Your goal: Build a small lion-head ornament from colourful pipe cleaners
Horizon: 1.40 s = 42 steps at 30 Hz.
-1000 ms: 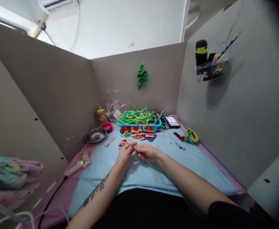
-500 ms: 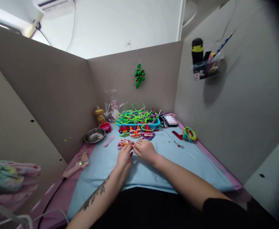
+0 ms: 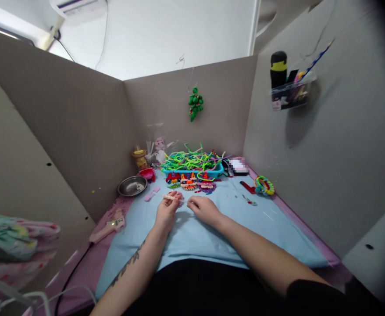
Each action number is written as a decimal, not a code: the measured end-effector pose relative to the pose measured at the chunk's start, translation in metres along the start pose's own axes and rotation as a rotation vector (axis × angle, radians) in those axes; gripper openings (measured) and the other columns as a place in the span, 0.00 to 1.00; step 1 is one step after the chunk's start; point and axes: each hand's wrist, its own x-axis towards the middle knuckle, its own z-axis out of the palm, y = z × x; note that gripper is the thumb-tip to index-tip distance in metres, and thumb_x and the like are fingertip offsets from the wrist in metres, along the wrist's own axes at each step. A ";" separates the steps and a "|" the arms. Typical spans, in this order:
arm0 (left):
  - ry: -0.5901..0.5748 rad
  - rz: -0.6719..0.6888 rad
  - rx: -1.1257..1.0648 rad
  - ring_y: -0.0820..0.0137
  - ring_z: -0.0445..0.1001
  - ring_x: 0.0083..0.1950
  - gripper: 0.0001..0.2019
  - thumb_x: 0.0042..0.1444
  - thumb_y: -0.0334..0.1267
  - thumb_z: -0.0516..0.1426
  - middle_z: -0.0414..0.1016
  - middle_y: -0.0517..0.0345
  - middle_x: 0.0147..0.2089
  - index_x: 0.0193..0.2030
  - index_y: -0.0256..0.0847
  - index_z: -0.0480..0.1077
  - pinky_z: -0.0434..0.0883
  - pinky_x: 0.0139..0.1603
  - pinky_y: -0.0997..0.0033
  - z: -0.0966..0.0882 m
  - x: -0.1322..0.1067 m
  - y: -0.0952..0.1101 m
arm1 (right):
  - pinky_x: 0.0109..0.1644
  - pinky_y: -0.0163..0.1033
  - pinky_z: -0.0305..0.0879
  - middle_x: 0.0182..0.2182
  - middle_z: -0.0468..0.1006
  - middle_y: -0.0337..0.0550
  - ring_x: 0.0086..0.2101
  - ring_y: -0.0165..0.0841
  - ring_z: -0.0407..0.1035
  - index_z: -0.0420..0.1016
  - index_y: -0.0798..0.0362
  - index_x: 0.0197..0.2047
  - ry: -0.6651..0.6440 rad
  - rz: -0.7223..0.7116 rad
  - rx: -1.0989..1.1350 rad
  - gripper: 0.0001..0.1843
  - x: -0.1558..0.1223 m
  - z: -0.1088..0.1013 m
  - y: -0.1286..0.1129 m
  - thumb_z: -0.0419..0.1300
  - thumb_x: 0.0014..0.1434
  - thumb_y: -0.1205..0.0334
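Observation:
My left hand point(image 3: 165, 213) is closed around a short cream, coiled-looking fuzzy piece point(image 3: 169, 198), which sticks out to the left past the fingers. A thin pale strand point(image 3: 183, 202) runs from it across the gap to my right hand point(image 3: 205, 210), whose fingertips are pinched at the strand's end. Whether the strand is wire or pipe cleaner I cannot tell. Just behind my left fingers, a pink and red fuzzy piece is mostly hidden. Beyond the hands lie several finished-looking fuzzy woven pieces, among them an orange and cream one point(image 3: 189, 183) and a purple one point(image 3: 206, 187).
A blue tray point(image 3: 192, 172) heaped with pipe cleaners stands at the back. To the left are a metal bowl point(image 3: 132, 186), a pink bow-shaped piece point(image 3: 152, 193) and a corded glue gun point(image 3: 108, 229). A yellow-green ring bundle point(image 3: 264, 186) lies at the right edge.
My hands have moved apart, exposing the cream piece and the pale strand between them. My left hand has shifted slightly left and turned, now covering most of the pink and red piece.

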 end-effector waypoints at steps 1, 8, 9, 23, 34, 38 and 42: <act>0.010 0.008 0.022 0.65 0.74 0.45 0.24 0.39 0.38 0.67 0.77 0.49 0.41 0.44 0.35 0.69 0.67 0.49 0.64 0.000 0.000 -0.001 | 0.34 0.32 0.55 0.29 0.76 0.40 0.31 0.31 0.68 0.73 0.51 0.34 0.002 -0.008 0.006 0.08 0.000 0.001 0.001 0.54 0.58 0.61; 0.029 0.079 -0.012 0.69 0.76 0.39 0.22 0.37 0.38 0.68 0.77 0.56 0.34 0.38 0.36 0.66 0.68 0.44 0.68 -0.002 0.004 -0.002 | 0.36 0.33 0.58 0.29 0.76 0.41 0.32 0.31 0.68 0.75 0.52 0.32 0.016 -0.062 0.013 0.07 0.003 0.005 0.009 0.56 0.57 0.62; 0.044 0.092 -0.035 0.70 0.76 0.38 0.21 0.37 0.38 0.67 0.77 0.57 0.33 0.38 0.37 0.66 0.68 0.43 0.69 -0.004 0.005 -0.001 | 0.36 0.33 0.58 0.29 0.76 0.41 0.32 0.31 0.68 0.75 0.52 0.32 0.020 -0.065 0.005 0.07 0.004 0.006 0.011 0.56 0.56 0.62; 0.115 0.158 0.014 0.72 0.76 0.34 0.20 0.42 0.41 0.65 0.76 0.59 0.32 0.41 0.39 0.65 0.70 0.40 0.71 -0.021 0.012 0.014 | 0.35 0.37 0.60 0.30 0.78 0.44 0.30 0.35 0.68 0.77 0.56 0.34 0.474 0.322 0.053 0.16 0.009 -0.100 0.108 0.54 0.52 0.54; -0.066 0.363 0.675 0.71 0.71 0.30 0.10 0.46 0.39 0.61 0.74 0.58 0.28 0.34 0.37 0.73 0.68 0.33 0.73 -0.012 -0.003 0.006 | 0.26 0.33 0.59 0.17 0.72 0.36 0.20 0.31 0.66 0.66 0.54 0.54 0.567 0.709 0.114 0.30 0.005 -0.106 0.120 0.51 0.45 0.68; -0.020 0.342 0.647 0.70 0.71 0.30 0.12 0.47 0.41 0.61 0.75 0.57 0.29 0.36 0.37 0.74 0.68 0.32 0.73 -0.010 -0.003 0.008 | 0.25 0.33 0.57 0.16 0.72 0.38 0.20 0.31 0.65 0.77 0.53 0.35 0.332 0.703 -0.010 0.17 0.005 -0.104 0.114 0.50 0.47 0.65; -0.010 0.344 0.628 0.67 0.72 0.33 0.13 0.48 0.44 0.60 0.77 0.55 0.32 0.37 0.38 0.76 0.69 0.35 0.71 -0.009 -0.004 0.009 | 0.23 0.32 0.54 0.15 0.72 0.38 0.18 0.29 0.64 0.77 0.54 0.29 0.062 0.642 -0.011 0.12 0.003 -0.094 0.111 0.52 0.47 0.65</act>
